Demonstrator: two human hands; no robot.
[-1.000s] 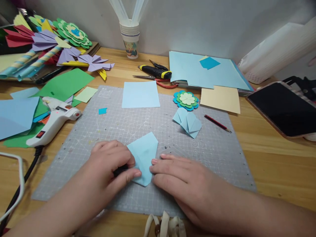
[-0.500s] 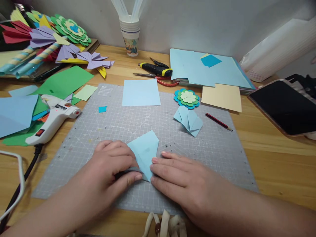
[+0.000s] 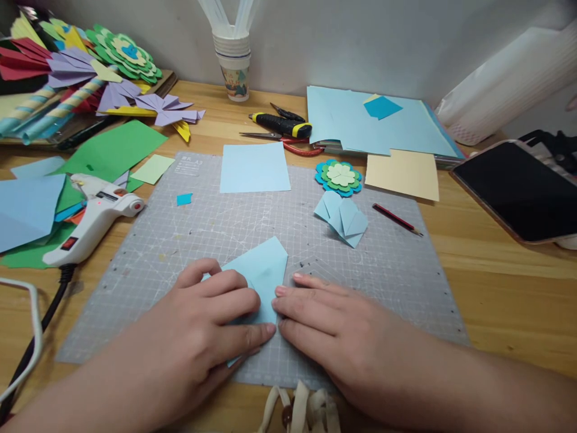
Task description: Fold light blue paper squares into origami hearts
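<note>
A folded sheet of light blue paper point(image 3: 268, 264) lies on the grey cutting mat point(image 3: 180, 240), one pointed corner toward the back. My left hand point(image 3: 220, 319) covers its left and near part, fingers curled and thumb pressed on the near fold. A small bit of paper peeks out under that thumb. My right hand point(image 3: 329, 319) rests flat with fingers stretched out, their tips touching the paper's right edge. Behind it on the mat are a folded light blue paper piece point(image 3: 340, 219), a layered paper flower point(image 3: 339, 176) and a square light blue sheet point(image 3: 255, 168).
At left stand a white glue gun point(image 3: 97, 219) with a black cable, and coloured paper point(image 3: 117, 147). Paper flowers point(image 3: 124, 54) are heaped behind. Scissors point(image 3: 302, 148), a black-yellow tool point(image 3: 279, 125), paper cups point(image 3: 234, 72), a pencil point(image 3: 396, 219) and a phone point(image 3: 518, 192) lie around the mat.
My left hand has pressed the raised flap of the paper down, and its thumb has slid right along the near fold. My right hand stays nearly still. The view has shifted slightly.
</note>
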